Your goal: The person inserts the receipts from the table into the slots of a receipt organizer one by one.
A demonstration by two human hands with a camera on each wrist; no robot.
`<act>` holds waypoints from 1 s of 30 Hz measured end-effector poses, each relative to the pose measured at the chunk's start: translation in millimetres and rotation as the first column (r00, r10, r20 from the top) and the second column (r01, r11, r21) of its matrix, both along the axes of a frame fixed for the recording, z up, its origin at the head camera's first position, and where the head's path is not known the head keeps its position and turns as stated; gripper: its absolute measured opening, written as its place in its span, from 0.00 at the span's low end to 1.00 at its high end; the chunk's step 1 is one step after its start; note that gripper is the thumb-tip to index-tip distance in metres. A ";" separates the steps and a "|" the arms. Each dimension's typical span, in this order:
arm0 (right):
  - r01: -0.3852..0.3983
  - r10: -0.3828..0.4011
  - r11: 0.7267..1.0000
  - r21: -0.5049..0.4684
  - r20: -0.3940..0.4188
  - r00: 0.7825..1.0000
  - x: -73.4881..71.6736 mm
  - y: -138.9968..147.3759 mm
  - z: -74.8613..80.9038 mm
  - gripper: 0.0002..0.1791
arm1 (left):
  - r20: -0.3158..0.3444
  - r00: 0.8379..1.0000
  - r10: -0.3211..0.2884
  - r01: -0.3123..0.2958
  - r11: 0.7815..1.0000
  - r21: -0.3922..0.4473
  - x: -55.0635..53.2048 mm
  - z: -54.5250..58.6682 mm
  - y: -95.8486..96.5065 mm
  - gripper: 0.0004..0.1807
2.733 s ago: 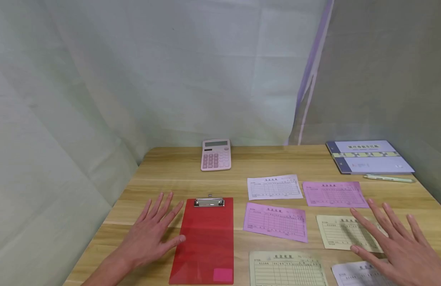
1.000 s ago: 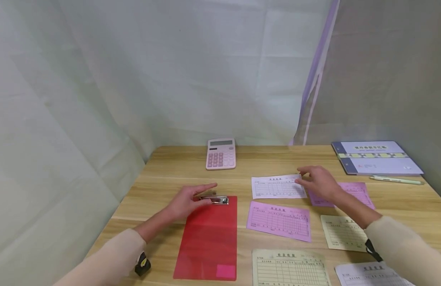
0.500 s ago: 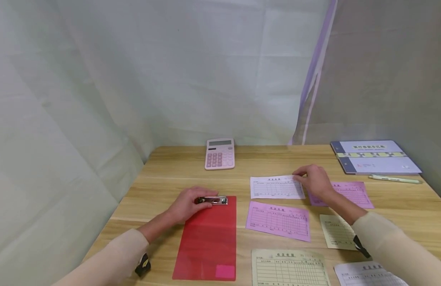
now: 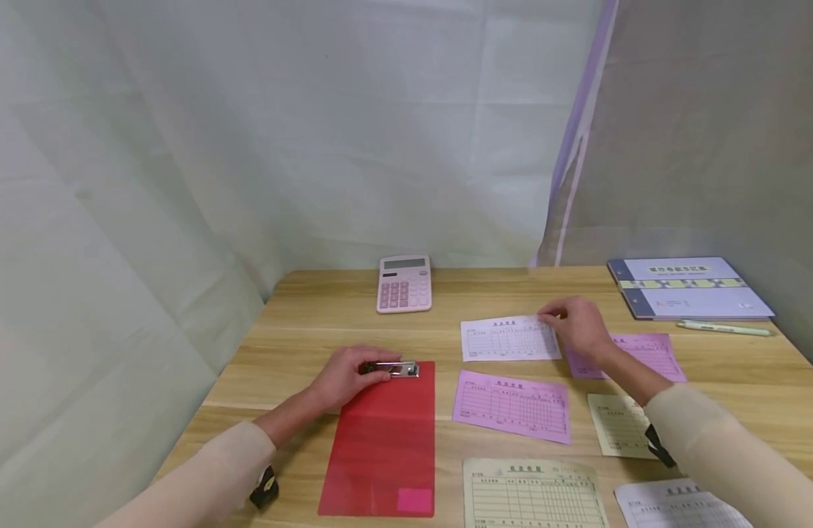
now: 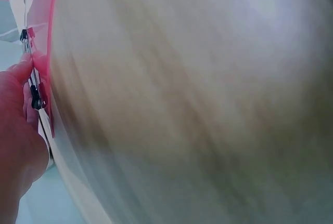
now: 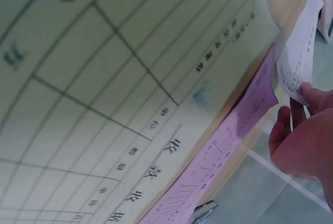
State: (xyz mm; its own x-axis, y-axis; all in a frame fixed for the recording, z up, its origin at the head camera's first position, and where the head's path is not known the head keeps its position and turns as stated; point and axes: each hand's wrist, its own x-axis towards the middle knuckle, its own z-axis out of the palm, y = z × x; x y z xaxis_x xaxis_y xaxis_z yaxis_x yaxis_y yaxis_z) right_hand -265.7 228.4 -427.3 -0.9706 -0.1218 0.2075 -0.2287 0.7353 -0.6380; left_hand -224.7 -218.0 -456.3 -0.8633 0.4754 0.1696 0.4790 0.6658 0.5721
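My left hand (image 4: 345, 378) grips the metal clip (image 4: 402, 369) at the top of a red clipboard (image 4: 380, 447) that lies on the table. In the left wrist view the thumb and fingers (image 5: 21, 70) close round that clip. By its upper right corner, my right hand (image 4: 580, 328) pinches a white receipt slip (image 4: 505, 340). The right wrist view shows this white slip (image 6: 302, 52) raised at the pinched corner, between thumb and finger. Under the right forearm lies a purple slip (image 4: 650, 356), partly covered.
Another purple slip (image 4: 512, 407), two yellow slips, one of them large (image 4: 531, 495), and a second white slip (image 4: 677, 506) lie nearer the front. A pink calculator (image 4: 405, 284) stands at the back. A notebook (image 4: 693, 290) and a pen (image 4: 726, 328) lie at right. Curtains (image 4: 380, 132) hang behind.
From flat above the table, both hands moved in: the left took hold of the clipboard's clip, the right pinched the white slip's corner. The slip has since shifted slightly away, towards the back.
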 end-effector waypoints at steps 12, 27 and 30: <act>-0.010 0.019 0.994 -0.111 0.083 0.996 -3.3 -7.7 14.8 0.13 | 0.006 1.000 0.011 -0.011 0.999 -0.032 1.8 4.8 1.5 0.22; -0.060 0.083 0.966 -0.252 0.082 0.993 -2.8 -22.0 44.3 0.13 | 0.030 0.999 0.023 -0.022 0.999 -0.032 0.2 2.5 0.9 0.21; -0.071 0.113 0.944 -0.323 0.111 0.987 0.5 -29.5 47.4 0.13 | 0.029 0.999 0.017 -0.016 0.999 -0.029 -1.0 1.6 1.2 0.21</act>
